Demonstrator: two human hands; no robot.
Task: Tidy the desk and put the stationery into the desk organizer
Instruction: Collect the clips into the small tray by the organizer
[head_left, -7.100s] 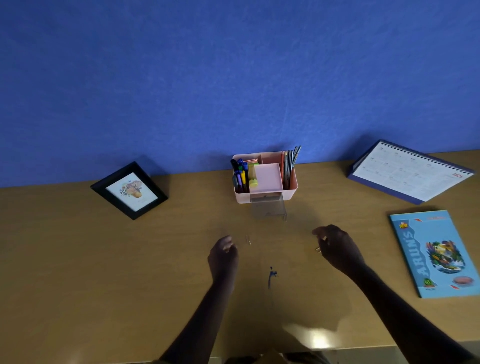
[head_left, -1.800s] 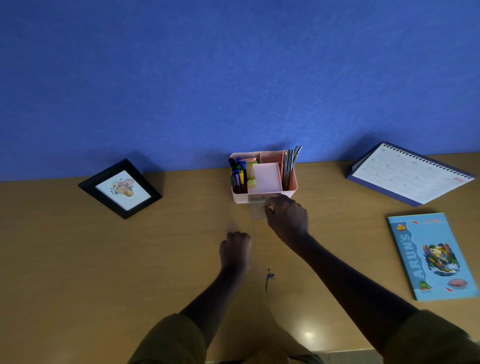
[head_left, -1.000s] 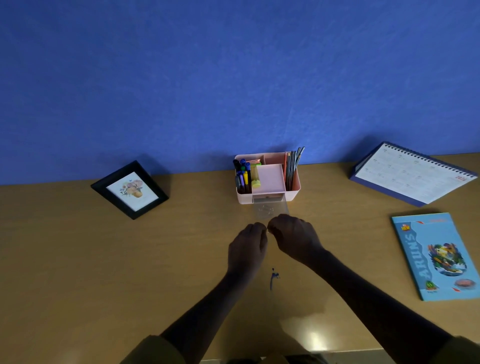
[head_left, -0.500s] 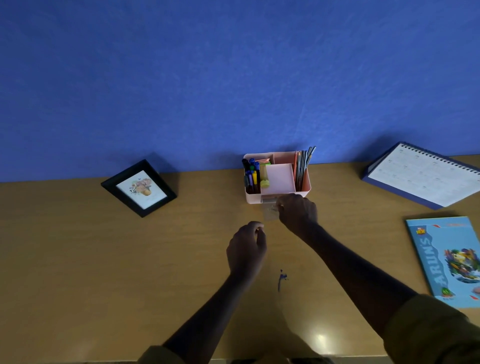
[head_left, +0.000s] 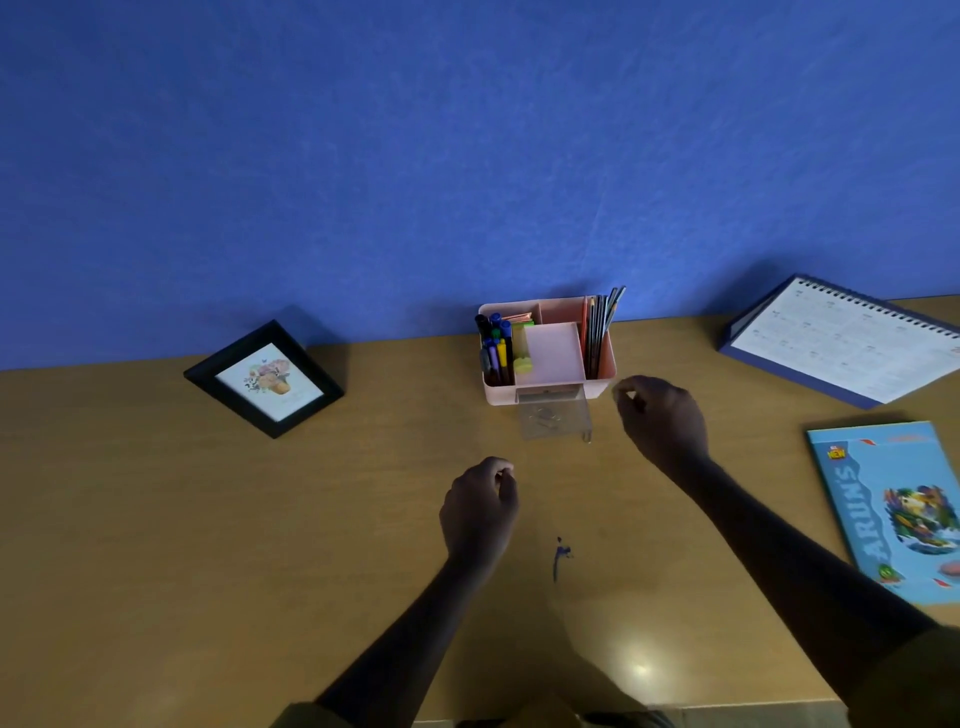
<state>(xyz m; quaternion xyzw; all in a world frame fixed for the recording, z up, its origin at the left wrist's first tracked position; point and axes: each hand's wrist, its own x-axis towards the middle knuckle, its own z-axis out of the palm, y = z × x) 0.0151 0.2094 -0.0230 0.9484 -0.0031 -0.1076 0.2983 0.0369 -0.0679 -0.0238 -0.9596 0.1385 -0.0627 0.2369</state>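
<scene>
The pink desk organizer (head_left: 548, 387) stands against the blue wall, with pens on its left, sticky notes in the middle and pencils on its right. Its clear drawer (head_left: 554, 420) is pulled out toward me, with paper clips inside. One paper clip (head_left: 587, 436) lies at the drawer's front right corner. My right hand (head_left: 661, 418) hovers just right of the drawer, thumb and forefinger pinched together, with nothing visible between them. My left hand (head_left: 480, 506) is curled into a loose fist above the desk, in front of the drawer. What it may hold is hidden.
A black picture frame (head_left: 265, 379) leans at the back left. A spiral desk calendar (head_left: 841, 343) stands at the back right, and a blue book (head_left: 893, 509) lies flat on the right. A blue ink mark (head_left: 560, 556) stains the desk near my left hand.
My right hand was at the drawer half a second ago and has pulled away to the right. My left hand stays fisted in about the same place.
</scene>
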